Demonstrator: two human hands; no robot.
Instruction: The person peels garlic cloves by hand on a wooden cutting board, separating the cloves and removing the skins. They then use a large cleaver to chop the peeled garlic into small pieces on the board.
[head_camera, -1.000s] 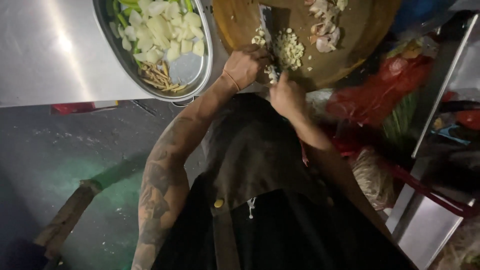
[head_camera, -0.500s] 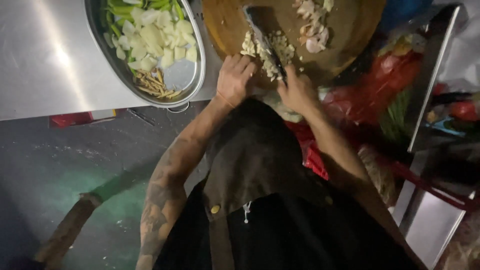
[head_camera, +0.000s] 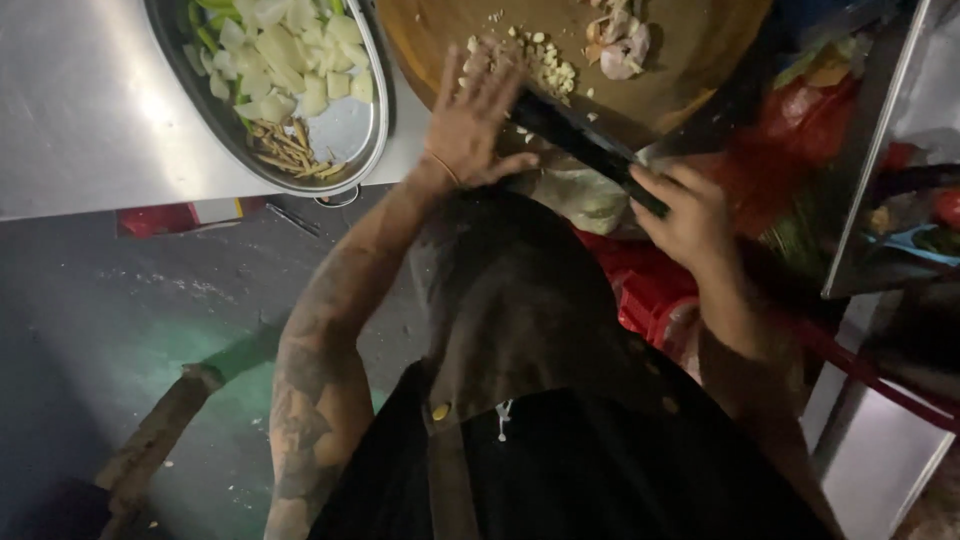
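A round wooden chopping board (head_camera: 690, 60) lies at the top with a heap of chopped garlic (head_camera: 540, 62) and some peeled cloves and skins (head_camera: 618, 45) on it. My right hand (head_camera: 685, 215) grips the dark handle of a cleaver (head_camera: 585, 140), whose blade points up-left toward the garlic. My left hand (head_camera: 478, 125) lies flat with fingers spread over the blade's far end, beside the chopped garlic.
A steel bowl (head_camera: 352, 130) of cut pale and green vegetables and thin brown strips rests on the steel counter (head_camera: 90, 110) at the top left. Red plastic bags (head_camera: 640, 285) sit below the board. A metal shelf edge (head_camera: 870, 180) stands on the right. A wooden handle (head_camera: 160, 430) leans at the lower left.
The cleaver has swung from upright over the garlic to a slant, handle drawn down-right. My left hand has opened flat onto the blade. The view has shifted.
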